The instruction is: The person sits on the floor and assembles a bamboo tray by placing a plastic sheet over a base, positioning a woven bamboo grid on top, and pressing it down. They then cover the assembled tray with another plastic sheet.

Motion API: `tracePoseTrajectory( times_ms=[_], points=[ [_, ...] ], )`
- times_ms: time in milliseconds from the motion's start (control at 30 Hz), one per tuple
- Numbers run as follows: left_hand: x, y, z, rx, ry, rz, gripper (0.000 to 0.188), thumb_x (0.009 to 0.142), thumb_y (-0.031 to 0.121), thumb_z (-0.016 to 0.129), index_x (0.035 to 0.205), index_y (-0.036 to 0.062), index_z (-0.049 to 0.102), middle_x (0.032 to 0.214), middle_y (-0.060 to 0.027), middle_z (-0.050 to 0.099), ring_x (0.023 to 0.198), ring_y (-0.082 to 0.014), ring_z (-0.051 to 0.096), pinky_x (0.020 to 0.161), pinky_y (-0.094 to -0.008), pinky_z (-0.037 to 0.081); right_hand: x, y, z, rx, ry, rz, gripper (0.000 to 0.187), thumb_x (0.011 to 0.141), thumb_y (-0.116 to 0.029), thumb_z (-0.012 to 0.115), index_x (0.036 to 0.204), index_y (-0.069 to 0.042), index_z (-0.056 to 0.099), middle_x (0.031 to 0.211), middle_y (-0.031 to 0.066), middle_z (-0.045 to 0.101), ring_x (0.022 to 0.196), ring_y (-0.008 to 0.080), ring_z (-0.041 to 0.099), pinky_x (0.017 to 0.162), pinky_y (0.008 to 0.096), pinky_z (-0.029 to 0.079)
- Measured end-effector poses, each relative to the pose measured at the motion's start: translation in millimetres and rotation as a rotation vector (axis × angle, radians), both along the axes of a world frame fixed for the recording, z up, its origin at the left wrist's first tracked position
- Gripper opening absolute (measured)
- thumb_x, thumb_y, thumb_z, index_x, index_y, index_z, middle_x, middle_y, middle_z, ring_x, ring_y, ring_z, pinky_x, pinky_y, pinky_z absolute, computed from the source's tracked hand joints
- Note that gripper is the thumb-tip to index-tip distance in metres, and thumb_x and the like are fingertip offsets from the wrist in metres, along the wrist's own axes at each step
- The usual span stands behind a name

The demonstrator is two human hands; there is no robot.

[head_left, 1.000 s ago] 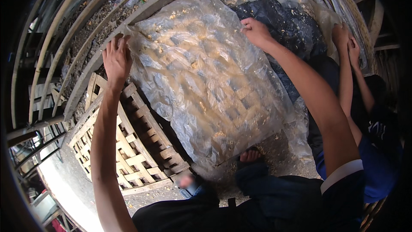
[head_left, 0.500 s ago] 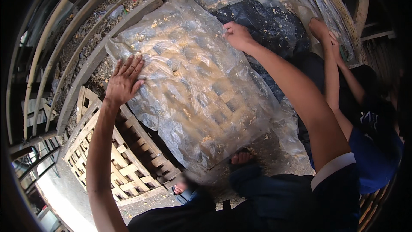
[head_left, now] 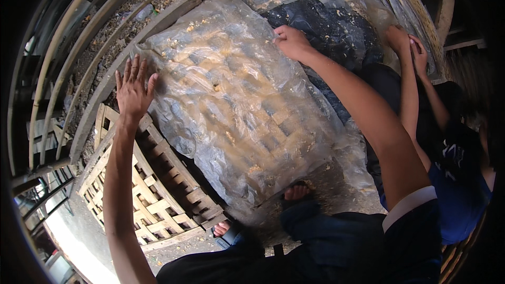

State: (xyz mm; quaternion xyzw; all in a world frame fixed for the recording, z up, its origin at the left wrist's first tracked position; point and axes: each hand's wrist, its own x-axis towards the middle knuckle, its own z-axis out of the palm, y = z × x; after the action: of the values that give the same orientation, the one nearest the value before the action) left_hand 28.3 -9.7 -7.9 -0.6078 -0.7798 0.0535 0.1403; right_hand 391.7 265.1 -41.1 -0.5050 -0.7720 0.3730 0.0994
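Note:
A clear, crumpled plastic sheet dusted with pale crumbs is spread over a slatted woven bamboo tray, whose lattice shows through it. At the sheet's left edge is my left hand, flat with its fingers stretched out; whether it touches the plastic I cannot tell. My right hand pinches the sheet's far right edge between thumb and curled fingers. Beyond that hand lies a black plastic sheet, speckled with the same crumbs.
Another woven bamboo tray leans at the lower left. A wooden beam and curved bamboo rails border the left side. To the right, a co-worker in blue reaches in with both hands. My feet stand at the near edge.
My left hand has slid left and slightly away, off the sheet's surface to its edge. My right hand keeps its grip almost unmoved. The co-worker's hands have shifted slightly apart.

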Motion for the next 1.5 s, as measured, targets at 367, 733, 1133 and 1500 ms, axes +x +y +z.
tracePoseTrajectory(
  times_ms=[367,733,1133,1500],
  points=[
    [61,27,-9,-0.243,-0.264,-0.365,0.069,0.104,0.059,0.033,0.158,0.0168,0.032,0.167,-0.0047,0.025,0.154,-0.0260,0.021,0.126,-0.0467,0.016,-1,9,-16,0.028,-0.012,0.053,0.035,0.093,-0.026,0.068,0.121,-0.006,0.066,0.115,0.0153,0.072,0.108,0.0287,0.069,0.093,0.0380,0.052],
    [-25,-7,-4,-0.165,-0.016,0.098,0.069,0.101,0.064,0.034,0.154,0.0196,0.041,0.161,-0.0091,0.037,0.150,-0.0329,0.031,0.121,-0.0609,0.018,0,3,-5,-0.022,-0.047,0.019,0.031,0.094,-0.024,0.067,0.119,-0.006,0.067,0.108,0.0109,0.072,0.101,0.0219,0.067,0.089,0.0351,0.051],
    [-2,11,2,-0.058,0.031,0.071,0.064,0.103,0.059,0.036,0.155,0.0215,0.040,0.167,-0.0048,0.024,0.154,-0.0291,0.019,0.125,-0.0547,0.012,0,3,-10,0.006,-0.014,0.019,0.026,0.096,-0.022,0.067,0.117,-0.006,0.067,0.100,0.0043,0.072,0.090,0.0120,0.063,0.082,0.0306,0.049],
    [40,24,-5,-0.129,-0.151,-0.092,0.066,0.103,0.059,0.033,0.157,0.0205,0.036,0.166,-0.0071,0.027,0.154,-0.0293,0.021,0.125,-0.0534,0.012,0,2,-7,0.115,-0.057,0.052,0.043,0.096,-0.032,0.064,0.129,-0.005,0.061,0.124,0.0152,0.067,0.115,0.0306,0.064,0.095,0.0405,0.050]
  ],
)
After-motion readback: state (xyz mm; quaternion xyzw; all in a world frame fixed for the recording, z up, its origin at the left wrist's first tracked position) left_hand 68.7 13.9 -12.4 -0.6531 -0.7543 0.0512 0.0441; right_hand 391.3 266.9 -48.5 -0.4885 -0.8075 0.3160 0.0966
